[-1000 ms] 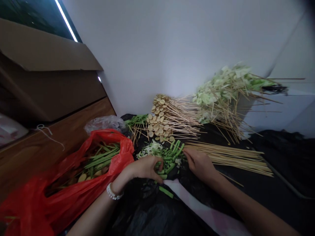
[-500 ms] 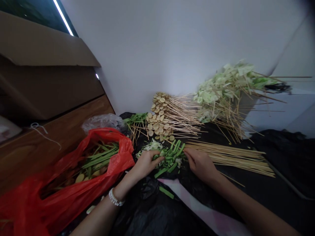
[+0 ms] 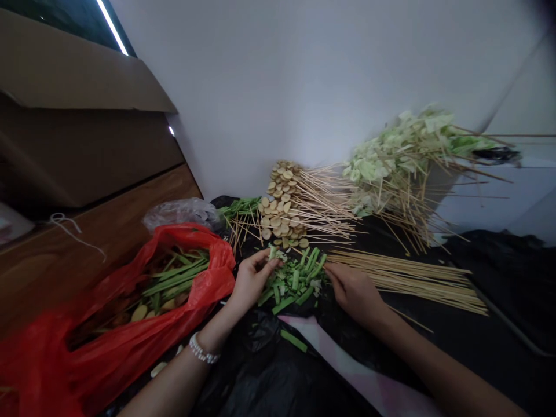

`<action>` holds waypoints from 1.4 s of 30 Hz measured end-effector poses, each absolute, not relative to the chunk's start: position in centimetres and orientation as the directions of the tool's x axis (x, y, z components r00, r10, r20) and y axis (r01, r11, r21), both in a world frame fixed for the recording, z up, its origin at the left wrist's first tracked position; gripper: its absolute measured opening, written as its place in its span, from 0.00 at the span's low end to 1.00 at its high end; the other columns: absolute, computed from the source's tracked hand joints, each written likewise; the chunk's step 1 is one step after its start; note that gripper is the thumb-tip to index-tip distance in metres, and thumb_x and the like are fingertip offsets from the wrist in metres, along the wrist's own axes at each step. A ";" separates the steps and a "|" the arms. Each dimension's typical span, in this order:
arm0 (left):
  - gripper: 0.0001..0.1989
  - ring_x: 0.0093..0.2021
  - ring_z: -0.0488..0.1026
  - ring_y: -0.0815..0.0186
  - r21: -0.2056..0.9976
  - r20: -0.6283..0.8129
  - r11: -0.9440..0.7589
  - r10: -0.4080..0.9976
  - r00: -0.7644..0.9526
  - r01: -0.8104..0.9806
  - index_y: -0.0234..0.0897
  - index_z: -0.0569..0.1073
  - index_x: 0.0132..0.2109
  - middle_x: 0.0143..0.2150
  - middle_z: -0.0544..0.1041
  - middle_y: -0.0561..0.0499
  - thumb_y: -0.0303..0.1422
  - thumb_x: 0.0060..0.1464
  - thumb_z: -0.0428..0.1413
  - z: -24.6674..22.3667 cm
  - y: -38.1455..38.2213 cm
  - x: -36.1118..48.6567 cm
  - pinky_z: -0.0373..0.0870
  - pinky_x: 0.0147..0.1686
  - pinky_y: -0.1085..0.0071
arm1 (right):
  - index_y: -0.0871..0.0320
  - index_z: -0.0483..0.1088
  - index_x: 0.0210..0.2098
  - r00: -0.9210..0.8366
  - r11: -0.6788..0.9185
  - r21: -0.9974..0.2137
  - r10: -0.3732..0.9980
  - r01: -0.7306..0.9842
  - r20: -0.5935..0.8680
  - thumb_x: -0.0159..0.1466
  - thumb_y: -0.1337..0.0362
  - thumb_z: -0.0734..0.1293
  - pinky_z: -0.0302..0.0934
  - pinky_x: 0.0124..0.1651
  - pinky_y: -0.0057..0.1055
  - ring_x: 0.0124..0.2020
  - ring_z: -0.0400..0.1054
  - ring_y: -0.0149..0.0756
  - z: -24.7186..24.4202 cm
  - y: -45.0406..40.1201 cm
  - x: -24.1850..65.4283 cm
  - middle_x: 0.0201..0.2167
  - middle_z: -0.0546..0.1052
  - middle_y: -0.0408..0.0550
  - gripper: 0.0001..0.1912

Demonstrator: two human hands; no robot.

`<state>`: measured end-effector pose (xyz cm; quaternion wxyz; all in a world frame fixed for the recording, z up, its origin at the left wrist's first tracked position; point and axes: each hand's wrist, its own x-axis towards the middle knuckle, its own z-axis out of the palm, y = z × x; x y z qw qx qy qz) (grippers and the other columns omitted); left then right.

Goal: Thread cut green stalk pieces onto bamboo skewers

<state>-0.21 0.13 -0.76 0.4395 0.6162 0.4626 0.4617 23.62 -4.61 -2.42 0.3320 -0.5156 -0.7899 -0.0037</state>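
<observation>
My left hand (image 3: 252,281) wears a beaded bracelet and pinches a small pale green piece of vegetable (image 3: 275,252) at the left edge of a pile of cut green pieces (image 3: 295,279). Its thumb and forefinger are close together. At the pile's right side, my right hand (image 3: 354,289) has its fingers closed at the end of a green bean piece (image 3: 319,264); whether a skewer is also in them is hidden. Loose bamboo skewers (image 3: 417,281) lie beyond and to the right of that hand.
Skewered round slices (image 3: 282,217) are heaped by the wall, with skewered cabbage (image 3: 399,150) at right. A red bag (image 3: 174,341) of green stalks lies at left, near a cardboard box (image 3: 87,150). One green piece (image 3: 293,340) lies on black plastic in front.
My left hand has moved slightly left and up, off the middle of the green pile, and now has a pale piece at its fingertips. My right hand has stayed almost still.
</observation>
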 end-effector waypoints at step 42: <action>0.15 0.42 0.77 0.65 0.899 -0.182 0.289 0.930 0.319 -0.329 0.32 0.78 0.45 0.46 0.79 0.41 0.33 0.50 0.63 0.3 -0.4 0.1 0.74 0.41 0.74 | 0.58 0.70 0.39 -0.347 0.503 -0.333 0.834 0.797 0.430 0.68 0.68 0.54 0.59 0.38 0.27 0.33 0.69 0.34 -2.9 -5.6 22.4 0.29 0.74 0.47 0.14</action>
